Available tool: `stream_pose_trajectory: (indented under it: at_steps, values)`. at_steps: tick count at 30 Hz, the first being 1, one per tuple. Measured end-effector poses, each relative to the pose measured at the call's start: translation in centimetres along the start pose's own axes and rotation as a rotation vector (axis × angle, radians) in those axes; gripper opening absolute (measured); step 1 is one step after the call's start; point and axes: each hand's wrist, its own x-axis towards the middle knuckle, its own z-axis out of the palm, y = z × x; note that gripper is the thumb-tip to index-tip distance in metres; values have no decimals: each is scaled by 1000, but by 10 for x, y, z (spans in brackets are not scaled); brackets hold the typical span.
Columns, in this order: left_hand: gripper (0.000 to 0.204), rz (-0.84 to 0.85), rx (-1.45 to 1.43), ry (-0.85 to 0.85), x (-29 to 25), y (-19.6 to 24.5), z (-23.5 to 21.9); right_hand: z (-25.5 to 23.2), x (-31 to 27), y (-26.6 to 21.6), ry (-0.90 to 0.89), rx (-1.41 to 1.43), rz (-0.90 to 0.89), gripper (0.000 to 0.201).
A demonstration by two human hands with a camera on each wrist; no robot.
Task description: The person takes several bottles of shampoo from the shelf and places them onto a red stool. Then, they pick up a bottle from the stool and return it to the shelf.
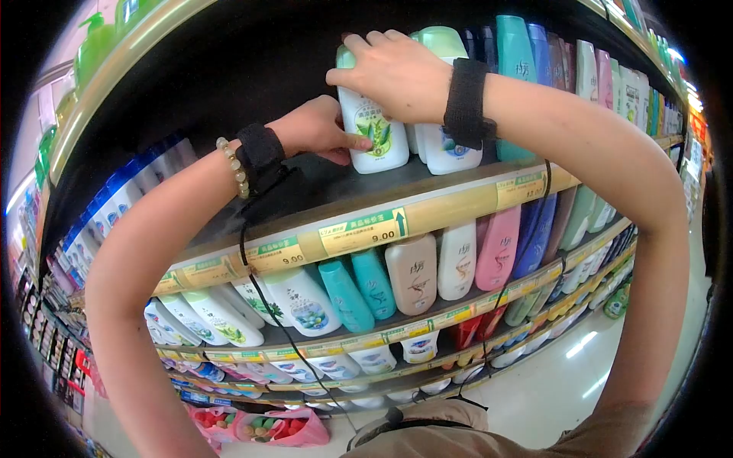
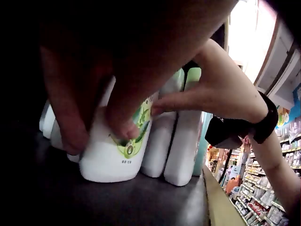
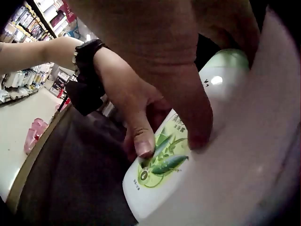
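Observation:
A white bottle with a light green cap and a green aloe-like label [image 1: 372,136] stands upright at the front of the upper shelf. My left hand [image 1: 314,128] grips its left side low down, thumb on the label. Over its top reaches my right hand [image 1: 401,76], fingers round the cap end and far side, thumb on the front, as the right wrist view shows on the same bottle [image 3: 162,176]. Directly to the right is a similar white bottle with a blue label [image 1: 452,149]. In the left wrist view, more white bottles [image 2: 181,155] stand beside the held bottle [image 2: 110,165].
A teal bottle [image 1: 516,84] leads a row of bottles along the shelf to the right. Blue-capped white bottles [image 1: 122,195] line the left end. The shelf's front edge carries price tags [image 1: 363,233]; lower shelves hold more bottles [image 1: 412,275]. Black cables hang from both wrists.

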Motion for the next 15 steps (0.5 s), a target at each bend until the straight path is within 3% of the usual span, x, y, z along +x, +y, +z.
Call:
stream_pose_trajectory:
  at_steps: [6, 15]
  values:
    - [34, 89, -76, -9, 0, -7, 1, 0, 3, -2, -8, -14, 6, 50]
    - [34, 33, -9, 10, 7, -7, 5, 0, 2, 2, -75, 33, 41, 52]
